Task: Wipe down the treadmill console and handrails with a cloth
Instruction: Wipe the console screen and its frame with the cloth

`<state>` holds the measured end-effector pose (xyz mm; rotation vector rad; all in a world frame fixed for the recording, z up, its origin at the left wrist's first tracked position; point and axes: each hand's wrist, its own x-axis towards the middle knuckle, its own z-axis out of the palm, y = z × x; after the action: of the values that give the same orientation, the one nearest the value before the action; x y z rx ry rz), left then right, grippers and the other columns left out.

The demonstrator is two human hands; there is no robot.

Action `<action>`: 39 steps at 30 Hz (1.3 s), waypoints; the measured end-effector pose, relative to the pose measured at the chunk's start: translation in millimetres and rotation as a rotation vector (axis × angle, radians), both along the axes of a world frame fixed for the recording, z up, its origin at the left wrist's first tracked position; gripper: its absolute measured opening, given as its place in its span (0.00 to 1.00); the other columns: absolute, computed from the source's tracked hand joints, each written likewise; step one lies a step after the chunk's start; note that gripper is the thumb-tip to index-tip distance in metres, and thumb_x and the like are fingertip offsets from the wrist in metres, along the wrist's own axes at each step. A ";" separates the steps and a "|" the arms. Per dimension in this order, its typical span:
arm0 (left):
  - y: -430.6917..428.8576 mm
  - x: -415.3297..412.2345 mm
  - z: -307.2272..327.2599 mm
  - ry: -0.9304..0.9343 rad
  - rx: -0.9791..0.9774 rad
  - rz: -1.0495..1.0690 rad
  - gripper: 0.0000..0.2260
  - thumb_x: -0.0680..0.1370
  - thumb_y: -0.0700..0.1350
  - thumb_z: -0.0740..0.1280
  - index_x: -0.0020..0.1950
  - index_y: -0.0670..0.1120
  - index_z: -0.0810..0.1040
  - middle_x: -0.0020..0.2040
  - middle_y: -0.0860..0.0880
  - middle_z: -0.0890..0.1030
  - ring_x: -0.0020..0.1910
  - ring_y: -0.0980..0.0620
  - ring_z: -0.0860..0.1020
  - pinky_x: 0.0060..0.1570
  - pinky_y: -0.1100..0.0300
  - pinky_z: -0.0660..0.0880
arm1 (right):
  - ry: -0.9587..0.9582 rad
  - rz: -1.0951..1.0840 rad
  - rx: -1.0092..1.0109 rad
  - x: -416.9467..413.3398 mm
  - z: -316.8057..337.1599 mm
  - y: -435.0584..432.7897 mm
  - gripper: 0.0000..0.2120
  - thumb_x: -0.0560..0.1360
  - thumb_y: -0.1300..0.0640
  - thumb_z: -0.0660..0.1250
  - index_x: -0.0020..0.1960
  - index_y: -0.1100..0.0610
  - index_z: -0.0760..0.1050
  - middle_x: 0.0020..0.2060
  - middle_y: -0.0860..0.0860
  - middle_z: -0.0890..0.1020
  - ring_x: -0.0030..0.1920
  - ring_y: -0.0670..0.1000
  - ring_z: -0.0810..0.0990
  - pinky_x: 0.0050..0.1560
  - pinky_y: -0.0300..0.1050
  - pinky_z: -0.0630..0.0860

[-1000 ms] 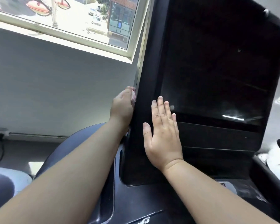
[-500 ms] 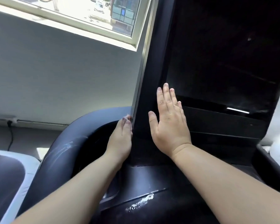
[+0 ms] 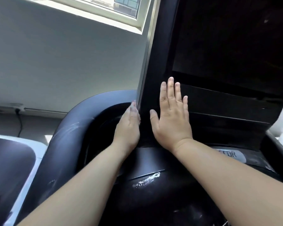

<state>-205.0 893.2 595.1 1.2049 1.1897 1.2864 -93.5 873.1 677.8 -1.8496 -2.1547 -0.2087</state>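
Hands lie on the lower left part of the console (image 3: pixel 227 62), a tall black panel with a dark screen that fills the right half of the view. The right hand (image 3: pixel 171 118) is open and flat, palm against the console's front face, fingers (image 3: pixel 170 88) together and pointing up, thumb spread to the left. Its fingertips reach the edge of a horizontal band below the screen. The left hand (image 3: pixel 129 126) is pressed edge-on against the console's left side, fingers straight and pointing up along the silver trim; it looks open, not gripping anything, though its palm is turned away and hidden. A whitish smear or scrap shows along the edge of that hand where it meets the trim, too small to say what it is. No cloth can be made out in either hand.

Left of the console, a thick dark handrail (image 3: pixel 69 136) curves up from the lower left and bends toward the console just behind the left hand; pale streaks mark its outer curve. Below the hands, the dark base of the console carries a white scuff (image 3: pixel 147 179) along a seam. To the right of the right wrist sits a grey label (image 3: pixel 230 154) with partly hidden letters.

Behind all this stands a pale wall (image 3: pixel 55 62) with a window (image 3: pixel 118 8) at the top and a black cable (image 3: pixel 20 121) hanging low at the left.
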 end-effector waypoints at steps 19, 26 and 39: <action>30.5 4.6 35.3 0.028 0.041 0.005 0.21 0.84 0.51 0.48 0.76 0.50 0.62 0.74 0.55 0.65 0.70 0.65 0.61 0.65 0.78 0.53 | 0.030 0.052 0.000 9.9 -2.8 2.2 0.37 0.79 0.51 0.59 0.74 0.50 0.35 0.75 0.45 0.36 0.74 0.44 0.32 0.75 0.48 0.35; -9.9 -29.2 -6.1 -0.033 0.023 -0.167 0.22 0.80 0.50 0.57 0.74 0.51 0.65 0.51 0.58 0.80 0.50 0.58 0.78 0.54 0.64 0.73 | 0.041 0.029 -0.045 3.9 2.6 -4.1 0.35 0.79 0.53 0.58 0.78 0.52 0.40 0.74 0.44 0.36 0.74 0.43 0.33 0.76 0.50 0.38; -62.9 -6.0 11.1 0.533 0.057 -0.031 0.24 0.79 0.42 0.60 0.75 0.55 0.60 0.55 0.59 0.76 0.57 0.63 0.73 0.54 0.77 0.63 | 0.281 0.115 -0.121 30.6 -10.4 -43.0 0.28 0.79 0.59 0.57 0.78 0.51 0.55 0.78 0.45 0.53 0.77 0.46 0.47 0.76 0.47 0.49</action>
<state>-211.0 830.3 606.2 1.6651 1.5060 1.0069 -62.9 830.1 667.3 -1.6920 -2.1051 0.1993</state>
